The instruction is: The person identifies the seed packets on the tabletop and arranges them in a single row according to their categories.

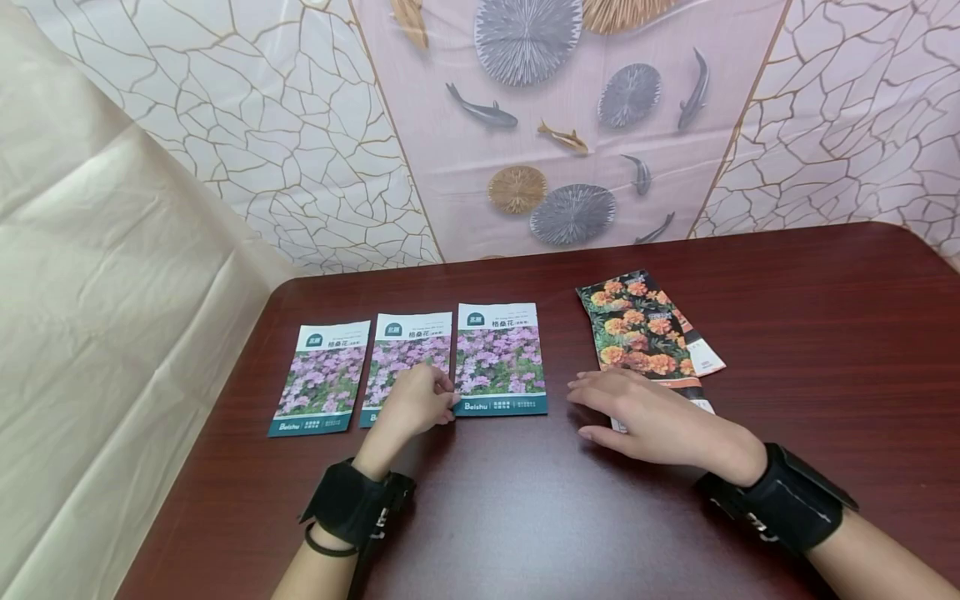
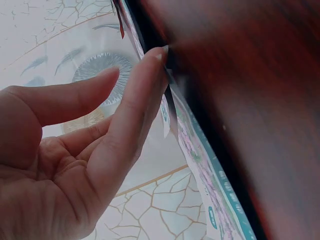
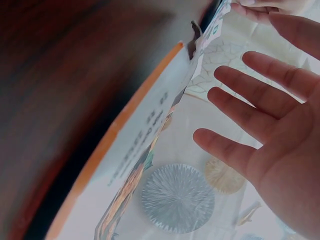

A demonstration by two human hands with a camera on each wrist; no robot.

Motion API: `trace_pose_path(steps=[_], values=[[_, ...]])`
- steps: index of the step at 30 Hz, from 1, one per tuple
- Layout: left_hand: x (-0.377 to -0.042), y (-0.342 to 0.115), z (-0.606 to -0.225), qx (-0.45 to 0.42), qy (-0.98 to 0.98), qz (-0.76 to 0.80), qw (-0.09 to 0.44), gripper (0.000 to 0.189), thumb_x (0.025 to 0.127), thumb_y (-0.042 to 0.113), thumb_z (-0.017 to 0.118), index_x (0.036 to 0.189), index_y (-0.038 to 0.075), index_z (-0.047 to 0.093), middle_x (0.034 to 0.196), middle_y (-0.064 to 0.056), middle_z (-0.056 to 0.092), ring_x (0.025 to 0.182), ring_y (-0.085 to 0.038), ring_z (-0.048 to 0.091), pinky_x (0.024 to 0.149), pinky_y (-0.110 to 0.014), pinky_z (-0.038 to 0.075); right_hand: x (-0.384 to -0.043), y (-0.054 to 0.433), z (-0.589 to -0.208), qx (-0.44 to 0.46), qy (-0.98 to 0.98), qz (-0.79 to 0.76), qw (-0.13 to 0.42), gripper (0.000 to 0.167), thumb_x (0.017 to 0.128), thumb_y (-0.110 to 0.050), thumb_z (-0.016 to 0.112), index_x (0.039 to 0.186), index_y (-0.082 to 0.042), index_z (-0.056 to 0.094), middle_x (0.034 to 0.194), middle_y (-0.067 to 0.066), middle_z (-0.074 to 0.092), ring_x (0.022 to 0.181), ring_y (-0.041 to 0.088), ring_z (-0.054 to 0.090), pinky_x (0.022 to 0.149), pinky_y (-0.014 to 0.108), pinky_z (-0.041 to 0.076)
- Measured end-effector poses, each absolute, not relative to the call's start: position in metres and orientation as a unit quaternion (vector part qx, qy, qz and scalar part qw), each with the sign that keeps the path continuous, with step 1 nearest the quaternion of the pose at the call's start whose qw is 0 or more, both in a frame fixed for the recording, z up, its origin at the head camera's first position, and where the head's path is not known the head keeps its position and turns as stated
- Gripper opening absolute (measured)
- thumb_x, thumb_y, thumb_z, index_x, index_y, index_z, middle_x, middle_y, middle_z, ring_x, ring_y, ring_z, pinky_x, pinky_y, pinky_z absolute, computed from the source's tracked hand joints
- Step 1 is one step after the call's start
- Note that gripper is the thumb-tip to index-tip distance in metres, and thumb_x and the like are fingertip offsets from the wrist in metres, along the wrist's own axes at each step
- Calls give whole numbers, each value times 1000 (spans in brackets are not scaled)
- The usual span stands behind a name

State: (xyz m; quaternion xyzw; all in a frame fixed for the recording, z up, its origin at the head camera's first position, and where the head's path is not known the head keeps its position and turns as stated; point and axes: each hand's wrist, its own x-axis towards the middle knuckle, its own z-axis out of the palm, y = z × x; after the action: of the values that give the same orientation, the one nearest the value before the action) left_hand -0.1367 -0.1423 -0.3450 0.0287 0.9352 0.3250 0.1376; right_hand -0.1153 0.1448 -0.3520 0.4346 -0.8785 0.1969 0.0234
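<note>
3 purple-flower packets (image 1: 501, 360) lie in a row on our table (image 1: 810, 333); our left hand (image 1: 415, 400), thumb and forefinger apart, is at the rightmost's lower left corner, while our right hand (image 1: 663, 418) spreads wide over the overlapping orange-flower packets (image 1: 637, 337)

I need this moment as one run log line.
left hand: over middle pink-flower packet; right hand: over orange-flower packets; pink-flower packets: three, side by side; orange-flower packets: overlapping

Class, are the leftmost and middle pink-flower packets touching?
Apart: in the head view, a strip of dark table shows between the leftmost packet and the middle packet.
</note>
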Motion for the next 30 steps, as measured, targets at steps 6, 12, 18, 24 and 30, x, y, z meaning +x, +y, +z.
trace_pose_path(steps=[6,12,18,24,30], values=[[-135,-141,-345,37,945,300,126,9,86,5,61,88,-3,65,64,-5,62,53,-13,61,50,-25,49,-111,142,-352,454,-874,175,10,41,85,-29,65,118,-6,59,122,11,55,120,28,45,96,50,35],[-130,-137,-342,76,955,267,106,12,87,10,63,91,0,65,68,-3,62,57,-12,58,55,-27,48,-107,141,-351,475,-866,158,1,46,85,-33,64,122,-8,57,125,8,55,122,27,43,98,51,32],[-121,-127,-340,203,948,221,103,23,89,17,61,106,2,62,85,-6,62,76,-17,58,67,-32,48,-105,139,-352,495,-855,153,-6,47,85,-35,63,122,-7,58,127,9,53,123,27,43,98,53,31],[-112,-117,-341,328,919,170,137,39,92,23,56,126,5,53,125,-11,51,118,-24,45,97,-38,37,-103,136,-353,502,-853,143,-22,47,86,-36,62,122,-7,58,128,10,52,123,27,42,99,52,29],[-106,-111,-344,378,890,125,221,55,94,33,50,142,13,33,148,-5,25,137,-23,15,107,-48,17,-100,136,-355,493,-857,137,-58,54,88,-43,56,127,-6,53,134,12,46,127,28,37,102,51,25]])
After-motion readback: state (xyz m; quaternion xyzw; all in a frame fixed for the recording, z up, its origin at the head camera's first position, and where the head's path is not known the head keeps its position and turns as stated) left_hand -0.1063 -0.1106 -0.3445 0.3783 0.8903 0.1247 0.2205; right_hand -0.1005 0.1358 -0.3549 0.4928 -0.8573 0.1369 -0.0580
